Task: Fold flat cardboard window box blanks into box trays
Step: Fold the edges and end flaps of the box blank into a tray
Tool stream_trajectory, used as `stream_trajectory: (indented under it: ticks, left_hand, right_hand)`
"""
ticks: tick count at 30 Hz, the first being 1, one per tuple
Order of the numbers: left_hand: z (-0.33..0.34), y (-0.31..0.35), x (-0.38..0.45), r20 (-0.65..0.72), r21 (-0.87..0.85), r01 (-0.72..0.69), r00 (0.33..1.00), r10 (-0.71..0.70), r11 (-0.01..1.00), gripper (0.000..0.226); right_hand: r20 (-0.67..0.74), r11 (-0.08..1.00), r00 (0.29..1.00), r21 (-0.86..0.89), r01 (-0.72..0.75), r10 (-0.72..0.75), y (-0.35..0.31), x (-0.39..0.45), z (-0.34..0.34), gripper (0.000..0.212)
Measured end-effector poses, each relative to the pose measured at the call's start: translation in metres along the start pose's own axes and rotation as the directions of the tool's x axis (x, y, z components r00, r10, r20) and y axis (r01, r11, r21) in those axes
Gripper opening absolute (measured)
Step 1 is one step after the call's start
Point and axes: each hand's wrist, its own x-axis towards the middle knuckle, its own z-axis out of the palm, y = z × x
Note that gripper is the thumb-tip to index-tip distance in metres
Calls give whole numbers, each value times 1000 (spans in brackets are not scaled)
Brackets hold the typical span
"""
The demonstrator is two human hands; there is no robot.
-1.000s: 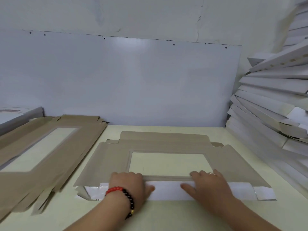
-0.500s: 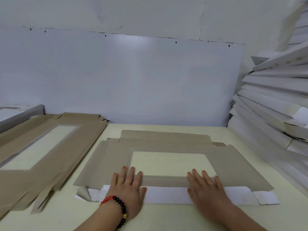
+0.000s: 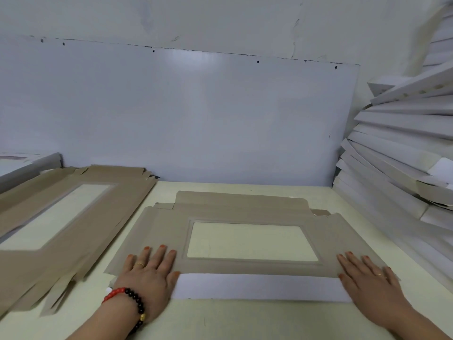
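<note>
a brown blank (image 3: 245, 212) lies flat on the table, its rectangular window (image 3: 252, 241) showing the pale top beneath. its near flap (image 3: 257, 287) is folded over onto it, white side up. to the left a stack (image 3: 73, 212) of more brown windowed blanks lies flat, angled away, their cut tabs splayed at the near end.

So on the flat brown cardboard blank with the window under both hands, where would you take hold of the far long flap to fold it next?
Probably its free far edge, reaching across the brown cardboard blank: far flap lies flat, long and unobstructed. Pinch it near both ends, since it is wide. Left hand and right hand now press the white folded near flap flat.
</note>
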Motion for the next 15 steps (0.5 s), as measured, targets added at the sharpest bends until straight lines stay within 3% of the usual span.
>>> stream_trajectory:
  ticks: [5,8,12,15]
  left_hand:
    - [-2,7,-8,-169,34,30,985,-24,999,53]
    - [-5,16,-10,-226,37,-128,965,133,991,67]
    - [-13,26,-5,-188,-64,-330,931,313,942,64]
    - [-29,37,-3,-117,-75,-333,939,323,940,51]
  right_hand:
    - [-180,991,977,-46,-125,115,-5,-10,-9,46]
    - [-304,996,950,26,81,-69,-9,-9,-6,47]
    - [-165,953,943,44,299,-288,-34,-6,-11,36]
    - [-120,881,889,126,455,-442,-48,-5,-25,25]
